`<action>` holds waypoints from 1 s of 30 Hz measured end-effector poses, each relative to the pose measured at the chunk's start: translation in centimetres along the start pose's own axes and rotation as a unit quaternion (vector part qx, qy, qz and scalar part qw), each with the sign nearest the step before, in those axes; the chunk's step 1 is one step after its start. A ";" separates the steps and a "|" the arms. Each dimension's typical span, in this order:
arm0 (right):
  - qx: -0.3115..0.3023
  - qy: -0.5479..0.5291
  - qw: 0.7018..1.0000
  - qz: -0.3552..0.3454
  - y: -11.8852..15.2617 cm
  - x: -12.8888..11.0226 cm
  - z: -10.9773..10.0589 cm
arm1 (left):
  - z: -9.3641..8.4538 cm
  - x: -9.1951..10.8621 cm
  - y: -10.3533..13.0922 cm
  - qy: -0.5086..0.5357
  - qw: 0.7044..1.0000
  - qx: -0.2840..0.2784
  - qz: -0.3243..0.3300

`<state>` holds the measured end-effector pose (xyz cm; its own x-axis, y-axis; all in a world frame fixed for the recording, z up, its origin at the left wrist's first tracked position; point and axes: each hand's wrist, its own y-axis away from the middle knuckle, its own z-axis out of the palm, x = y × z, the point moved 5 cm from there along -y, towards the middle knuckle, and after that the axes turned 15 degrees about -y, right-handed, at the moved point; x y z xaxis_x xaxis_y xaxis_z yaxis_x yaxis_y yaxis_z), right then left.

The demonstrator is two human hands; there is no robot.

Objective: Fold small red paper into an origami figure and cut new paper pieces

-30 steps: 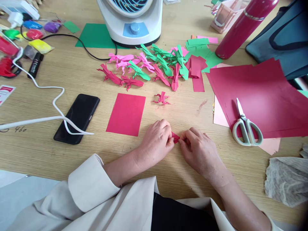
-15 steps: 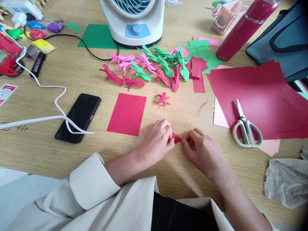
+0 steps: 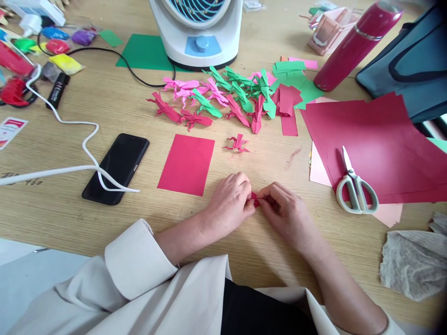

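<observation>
- The folded red paper (image 3: 255, 199) sits between the two hands, just above the near part of the desk (image 3: 275, 163) or resting on it; the view does not settle which.
- The left hand (image 3: 227, 203) has its grip closed down on the paper's left end, fingers curled, knuckles up, with most of that end covered.
- The right hand (image 3: 288, 214) pinches the opposite end with thumb and forefinger, its grip drawn tight and its other fingers bent inward.
- Only a short strip of the paper shows in the narrow gap between the two grips; its exact folds seem too small and too hidden to read.
- A flat red paper rectangle (image 3: 187, 164) lies just beyond the left forearm, apart from the hand.
- A small red origami figure (image 3: 238, 143) stands on the desk beyond the hands, touching neither.
- Farther back lies a cluster of red, green and pink origami insects (image 3: 240, 95).
- White-handled scissors (image 3: 358, 193) rest on large red paper sheets (image 3: 380, 144), well to the right of the right hand.
</observation>
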<state>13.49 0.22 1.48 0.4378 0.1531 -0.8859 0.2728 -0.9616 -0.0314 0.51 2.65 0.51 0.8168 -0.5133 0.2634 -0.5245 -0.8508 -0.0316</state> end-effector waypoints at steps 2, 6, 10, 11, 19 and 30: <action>-0.004 0.008 1.000 0.005 -0.1 0.3 0.0 | 0.0 0.1 0.1 -0.008 1.000 0.001 0.002; -0.018 0.029 0.999 0.011 -0.3 0.3 0.2 | 0.2 0.0 0.3 -0.020 1.000 0.003 0.005; -0.034 0.052 0.998 0.012 -0.5 0.2 0.3 | 0.2 -0.1 0.2 -0.023 1.000 0.004 0.008; -0.038 0.053 0.998 0.012 -0.6 0.2 0.4 | 0.1 0.0 0.2 -0.021 1.000 0.001 0.007; -0.038 0.054 0.997 0.030 -0.9 0.2 0.5 | 0.0 0.1 0.1 -0.027 1.000 -0.014 0.005; -0.048 0.082 0.994 0.048 -1.0 0.4 0.7 | -0.3 -0.4 0.4 0.016 1.000 0.001 0.011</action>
<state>12.79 1.05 0.87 0.5968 0.1041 -0.7956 0.3008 -0.9483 0.1015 -0.12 2.54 0.66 0.7973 -0.5280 0.2926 -0.5414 -0.8398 -0.0400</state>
